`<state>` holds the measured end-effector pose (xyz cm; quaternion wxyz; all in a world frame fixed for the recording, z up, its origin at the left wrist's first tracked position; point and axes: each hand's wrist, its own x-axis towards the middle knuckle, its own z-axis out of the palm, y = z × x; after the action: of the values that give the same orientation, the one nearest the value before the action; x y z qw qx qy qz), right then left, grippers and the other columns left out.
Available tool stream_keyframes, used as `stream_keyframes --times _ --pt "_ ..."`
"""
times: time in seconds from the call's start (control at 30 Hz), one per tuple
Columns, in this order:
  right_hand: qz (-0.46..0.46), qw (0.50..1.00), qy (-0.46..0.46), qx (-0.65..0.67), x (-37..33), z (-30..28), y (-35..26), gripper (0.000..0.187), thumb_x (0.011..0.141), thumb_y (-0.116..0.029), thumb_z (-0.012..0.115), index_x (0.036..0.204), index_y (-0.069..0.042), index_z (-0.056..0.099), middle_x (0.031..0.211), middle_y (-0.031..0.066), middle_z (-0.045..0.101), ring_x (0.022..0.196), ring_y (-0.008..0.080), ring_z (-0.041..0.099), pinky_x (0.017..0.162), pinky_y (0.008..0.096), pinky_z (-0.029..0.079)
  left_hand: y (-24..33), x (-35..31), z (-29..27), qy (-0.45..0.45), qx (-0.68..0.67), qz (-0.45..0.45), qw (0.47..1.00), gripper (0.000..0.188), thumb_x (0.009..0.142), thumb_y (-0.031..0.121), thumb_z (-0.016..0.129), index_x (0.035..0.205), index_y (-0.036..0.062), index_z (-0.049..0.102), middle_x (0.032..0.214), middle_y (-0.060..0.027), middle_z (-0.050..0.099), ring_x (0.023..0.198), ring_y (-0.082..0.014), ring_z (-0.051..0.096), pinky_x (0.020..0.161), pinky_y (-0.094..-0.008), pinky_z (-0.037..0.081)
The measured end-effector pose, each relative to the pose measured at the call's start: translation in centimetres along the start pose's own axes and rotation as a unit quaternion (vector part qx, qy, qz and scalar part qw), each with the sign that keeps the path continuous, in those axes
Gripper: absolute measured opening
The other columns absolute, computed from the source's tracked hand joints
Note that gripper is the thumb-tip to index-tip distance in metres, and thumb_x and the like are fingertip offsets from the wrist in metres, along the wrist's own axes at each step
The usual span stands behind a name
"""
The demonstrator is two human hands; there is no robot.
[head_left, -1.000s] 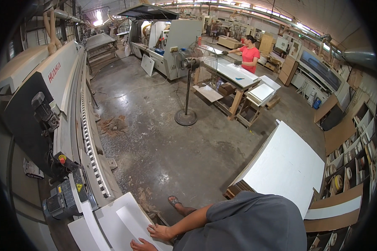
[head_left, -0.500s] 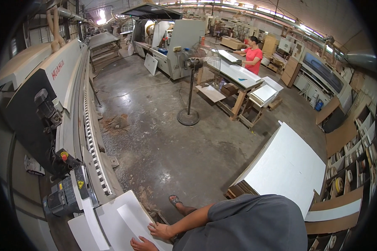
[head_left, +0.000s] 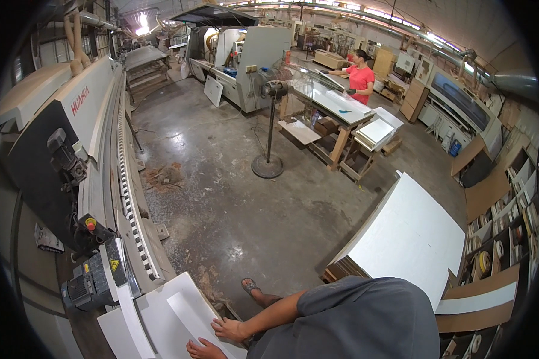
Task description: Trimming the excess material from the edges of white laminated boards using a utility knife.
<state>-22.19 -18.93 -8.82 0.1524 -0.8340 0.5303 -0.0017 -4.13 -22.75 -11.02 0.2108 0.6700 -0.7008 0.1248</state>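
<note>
Both my hands lie on a white panel (head_left: 153, 305) at the lower left, beside the long machine. My right hand (head_left: 229, 329) rests at the panel's right edge, fingers apart. Lower down, my left hand (head_left: 206, 349) lies on the white surface with its fingers stretched out; the lower edge of the picture cuts it off. Neither hand grips anything that shows. A narrow white strip (head_left: 188, 316) lies on the panel just left of my hands.
A long machine (head_left: 93, 125) with a motor (head_left: 93, 284) runs up the left side. A stack of large white boards (head_left: 410, 230) stands at the right. Ahead are a pedestal fan (head_left: 269, 128) and a worktable (head_left: 332, 102), where a person in a red shirt (head_left: 360, 79) stands.
My hands and the panel have kept their places. At the far table the person in red has shifted their arms, and the raised white board there now lies lower.
</note>
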Motion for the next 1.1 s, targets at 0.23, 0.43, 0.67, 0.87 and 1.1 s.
stream_keyframes --times 0.23,0.43,0.67,0.87,1.1 --pt "0.002 1.000 0.002 0.004 0.7 1.8 0.4 0.066 0.080 -0.029 0.075 0.134 0.001 0.050 0.151 0.0284 0.036 0.144 0.0487 0.033 0.094 0.0488 0.052 0.1 0.0 0.1 -0.016 0.015 -0.006 1.000 0.042 0.093 0.046 0.066 0.122 0.0155 0.063 0.123 -0.0080 0.062 0.108 -0.0339 0.059 0.083 -0.0520 0.047" --pt "0.005 1.000 0.012 0.003 0.8 2.5 0.5 0.071 0.079 -0.030 0.077 0.136 0.001 0.049 0.152 0.0285 0.035 0.144 0.0490 0.032 0.095 0.0486 0.051 0.3 0.3 0.0 -0.017 -0.006 0.005 1.000 0.042 0.094 0.046 0.065 0.122 0.0155 0.063 0.123 -0.0085 0.061 0.107 -0.0342 0.059 0.083 -0.0519 0.047" --pt "0.006 1.000 0.003 0.013 1.1 2.9 0.7 0.071 0.079 -0.031 0.078 0.135 0.001 0.049 0.151 0.0288 0.035 0.144 0.0493 0.032 0.096 0.0502 0.050 0.0 0.0 0.5 -0.009 0.004 0.005 1.000 0.041 0.093 0.045 0.065 0.122 0.0161 0.064 0.122 -0.0081 0.062 0.105 -0.0339 0.060 0.081 -0.0519 0.048" --pt "0.020 0.999 -0.010 0.026 0.9 2.1 0.3 0.073 0.073 -0.030 0.080 0.132 -0.001 0.048 0.153 0.0268 0.034 0.148 0.0463 0.029 0.100 0.0516 0.048 -0.2 0.0 0.6 0.000 0.012 0.007 1.000 0.039 0.093 0.046 0.066 0.120 0.0169 0.065 0.120 -0.0076 0.063 0.103 -0.0334 0.061 0.079 -0.0514 0.048" --pt "0.011 1.000 -0.002 0.000 0.2 0.5 0.0 0.057 0.084 -0.027 0.073 0.132 -0.003 0.053 0.152 0.0258 0.038 0.144 0.0476 0.034 0.095 0.0495 0.053 0.0 0.0 0.1 -0.003 0.000 0.007 1.000 0.039 0.094 0.045 0.066 0.121 0.0160 0.064 0.120 -0.0083 0.063 0.104 -0.0332 0.061 0.080 -0.0507 0.048"
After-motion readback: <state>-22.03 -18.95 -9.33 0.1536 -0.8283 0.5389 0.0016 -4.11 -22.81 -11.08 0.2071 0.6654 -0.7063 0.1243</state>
